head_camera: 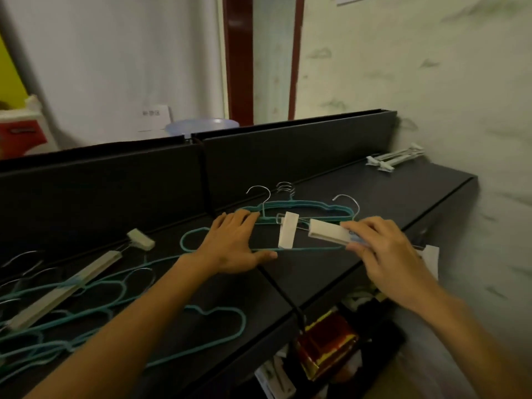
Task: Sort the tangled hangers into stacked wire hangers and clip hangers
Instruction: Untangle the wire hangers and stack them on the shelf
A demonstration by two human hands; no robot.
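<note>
My left hand (234, 246) lies flat with spread fingers on a teal wire hanger (299, 249) at the middle of the black desk (383, 194). My right hand (385, 254) pinches the cream clip (329, 231) of a clip hanger lying across that hanger; a second cream clip (288, 230) hangs beside it. Behind them lies a small stack of teal wire hangers (305, 207) with silver hooks. At the left sits a tangled pile of teal hangers (86, 312) with a cream clip hanger (66, 286) on top.
White clip hangers (395, 160) rest at the desk's far right corner by the wall. A black partition (259, 156) runs along the back. Below the desk's front edge are a red-and-gold box (325, 347) and papers. A white sheet (430, 259) sits behind my right hand.
</note>
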